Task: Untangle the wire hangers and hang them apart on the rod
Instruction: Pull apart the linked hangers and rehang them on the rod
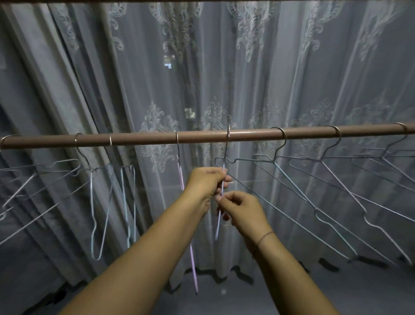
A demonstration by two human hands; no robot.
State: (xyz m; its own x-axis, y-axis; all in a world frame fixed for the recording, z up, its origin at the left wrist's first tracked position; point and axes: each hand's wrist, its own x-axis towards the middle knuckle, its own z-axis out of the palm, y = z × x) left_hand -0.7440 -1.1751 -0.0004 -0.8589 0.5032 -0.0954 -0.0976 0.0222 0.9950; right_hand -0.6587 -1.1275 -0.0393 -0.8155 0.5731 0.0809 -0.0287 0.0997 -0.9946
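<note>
A brown rod (pixel 202 136) runs across the view with several wire hangers hooked on it. At the middle, one thin blue hanger (pixel 225 155) hangs edge-on from the rod. My left hand (pixel 205 183) pinches its wire just below the neck. My right hand (pixel 241 210) grips the same hanger lower down, right under the left. A pink hanger (pixel 184 193) hangs edge-on just left of my hands. Pale blue hangers (pixel 107 202) hang further left. Several grey hangers (pixel 314 188) spread out to the right, their wires crossing one another.
A sheer embroidered curtain (pixel 224 67) hangs close behind the rod, with a thicker grey drape (pixel 56 78) at the left. A second bar (pixel 202 1) runs along the top edge. The curtain hem meets the floor (pixel 224 292) below.
</note>
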